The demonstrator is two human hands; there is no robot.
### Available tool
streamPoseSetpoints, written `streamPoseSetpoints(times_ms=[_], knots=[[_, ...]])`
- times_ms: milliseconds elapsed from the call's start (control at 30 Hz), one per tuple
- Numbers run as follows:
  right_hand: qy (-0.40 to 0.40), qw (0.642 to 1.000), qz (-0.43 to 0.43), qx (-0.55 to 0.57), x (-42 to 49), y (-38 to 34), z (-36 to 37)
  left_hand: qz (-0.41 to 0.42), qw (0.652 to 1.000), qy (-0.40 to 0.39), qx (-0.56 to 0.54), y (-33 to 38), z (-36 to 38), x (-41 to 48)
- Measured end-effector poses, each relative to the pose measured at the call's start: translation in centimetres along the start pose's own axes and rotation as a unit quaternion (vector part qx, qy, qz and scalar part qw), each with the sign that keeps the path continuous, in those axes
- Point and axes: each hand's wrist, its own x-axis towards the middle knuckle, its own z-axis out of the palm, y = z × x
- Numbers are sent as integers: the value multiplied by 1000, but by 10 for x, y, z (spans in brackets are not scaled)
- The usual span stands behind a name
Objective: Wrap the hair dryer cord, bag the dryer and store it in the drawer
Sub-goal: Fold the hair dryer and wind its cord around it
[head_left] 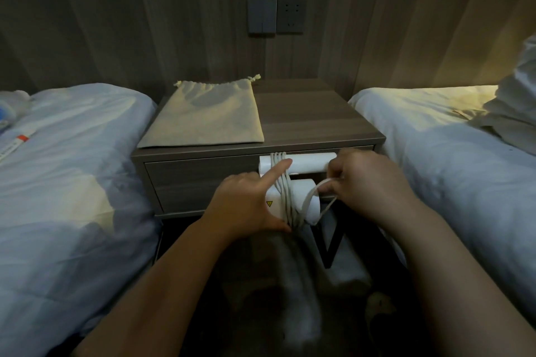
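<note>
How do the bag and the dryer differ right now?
The bag lies flat, untouched, on the nightstand; the dryer is held in front of it by the left hand. The bag is beige cloth; the dryer is white, wound with cord that the right hand pinches. Both are outside the drawer.

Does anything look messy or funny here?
Nothing is spilled or broken. Two things look untidy: one loop of the cord sticks out loose from the hair dryer, pinched by the right hand, and crumpled bedding is heaped on the right bed.
</note>
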Motion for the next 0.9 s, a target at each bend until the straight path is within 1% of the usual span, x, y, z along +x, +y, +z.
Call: streamPoseSetpoints(times_ms=[67, 133, 333, 433, 500, 567, 667, 800, 900], knots=[[-34, 999, -2, 19, 2, 6, 2, 0, 1000, 8, 24, 0, -1, -1], [-46, 998, -19, 40, 3, 11, 4, -10, 1000, 2, 25, 0, -2, -2], [32, 986, -32, 161, 8, 11, 11, -21, 999, -15, -28, 0, -5, -1], [17, 976, -25, 216, 9, 12, 20, -8, 997, -60, -43, 2, -10, -2], [9, 971, -22, 238, 10, 11, 28, -4, 991, -106, -77, 5, -13, -2], [6, 969, -23, 247, 11, 12, 35, -3, 987, -127, -101, 8, -16, -3], [24, 964, -26, 262, 11, 14, 42, -10, 983, -131, -127, 9, -17, -4], [95, 954, -68, 275, 8, 13, 42, -27, 979, -124, -162, 8, -18, -3], [96, 953, -76, 277, 8, 13, 38, -23, 982, -103, -157, 5, -18, -4]])
